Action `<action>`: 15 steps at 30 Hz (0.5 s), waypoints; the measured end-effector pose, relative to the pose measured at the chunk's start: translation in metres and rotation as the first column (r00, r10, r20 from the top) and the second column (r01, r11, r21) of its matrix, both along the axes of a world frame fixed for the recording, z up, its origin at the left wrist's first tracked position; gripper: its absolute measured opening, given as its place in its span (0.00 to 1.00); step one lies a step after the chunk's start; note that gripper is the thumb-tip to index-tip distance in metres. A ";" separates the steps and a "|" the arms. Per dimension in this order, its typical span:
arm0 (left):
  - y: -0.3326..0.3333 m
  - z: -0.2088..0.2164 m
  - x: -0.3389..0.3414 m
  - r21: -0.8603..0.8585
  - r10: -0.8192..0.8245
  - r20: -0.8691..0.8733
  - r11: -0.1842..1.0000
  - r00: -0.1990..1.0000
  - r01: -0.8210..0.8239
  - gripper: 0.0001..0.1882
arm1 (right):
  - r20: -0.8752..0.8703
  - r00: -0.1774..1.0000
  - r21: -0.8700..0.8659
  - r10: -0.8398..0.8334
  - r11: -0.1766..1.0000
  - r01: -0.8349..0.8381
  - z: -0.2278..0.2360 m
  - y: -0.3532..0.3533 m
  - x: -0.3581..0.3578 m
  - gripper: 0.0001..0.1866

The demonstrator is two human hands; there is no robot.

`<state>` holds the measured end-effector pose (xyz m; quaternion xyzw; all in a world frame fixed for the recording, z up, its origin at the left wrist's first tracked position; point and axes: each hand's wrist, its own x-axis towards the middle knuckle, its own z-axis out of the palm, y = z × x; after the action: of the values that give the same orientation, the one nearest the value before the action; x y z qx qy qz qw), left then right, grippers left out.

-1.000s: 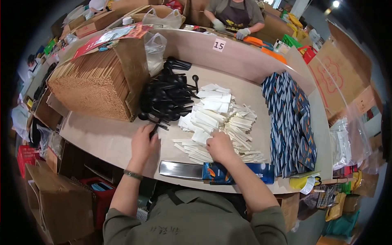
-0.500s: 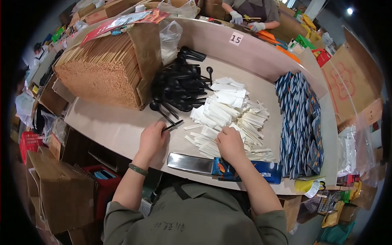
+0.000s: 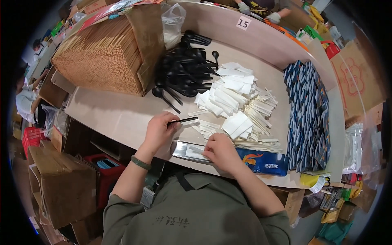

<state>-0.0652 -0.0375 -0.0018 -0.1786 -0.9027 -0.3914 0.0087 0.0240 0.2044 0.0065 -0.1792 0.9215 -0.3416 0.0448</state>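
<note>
My left hand (image 3: pixel 161 130) is closed around a black plastic spoon (image 3: pixel 187 120); its handle points right and its bowl is hidden in my palm. My right hand (image 3: pixel 221 152) pinches a white folded napkin (image 3: pixel 196 152) lying on a shiny metal trough (image 3: pixel 178 148) at the table's near edge. Right of that hand a blue printed packet (image 3: pixel 264 161) lies in line with the trough. Beyond my hands are a heap of white napkins (image 3: pixel 239 81), thin white paper-wrapped strips (image 3: pixel 258 109) and a pile of black spoons (image 3: pixel 183 67).
A carton packed with wooden chopsticks (image 3: pixel 100 61) stands at the far left. Blue filled packets (image 3: pixel 308 118) are stacked in rows on the right. A raised panel (image 3: pixel 261 36) bounds the back of the table (image 3: pixel 118 118); behind it are a co-worker's gloved hands (image 3: pixel 273 17).
My right hand has moved left and nearer, bringing a white napkin onto the metal trough. My left hand has shifted slightly right with the spoon. The whole view has tilted a little.
</note>
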 end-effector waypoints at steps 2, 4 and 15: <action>0.008 0.000 0.001 0.061 -0.011 0.005 0.998 1.000 0.010 0.06 | 0.006 0.998 -0.006 -0.057 0.998 0.057 -0.010 -0.003 0.005 0.08; 0.011 0.000 0.006 0.124 -0.001 -0.050 0.992 0.999 0.008 0.07 | -0.250 0.960 -0.080 -0.128 0.990 0.112 -0.007 -0.007 0.012 0.12; 0.040 0.005 0.057 -0.042 -0.477 -0.161 0.878 0.864 0.477 0.12 | -0.220 0.973 -0.062 -0.072 0.996 0.059 -0.010 0.047 0.054 0.19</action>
<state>-0.0087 0.0020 0.0036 -0.4282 -0.8268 -0.3645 -0.0130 0.0778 0.2518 -0.0035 -0.1868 0.9165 -0.3458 -0.0745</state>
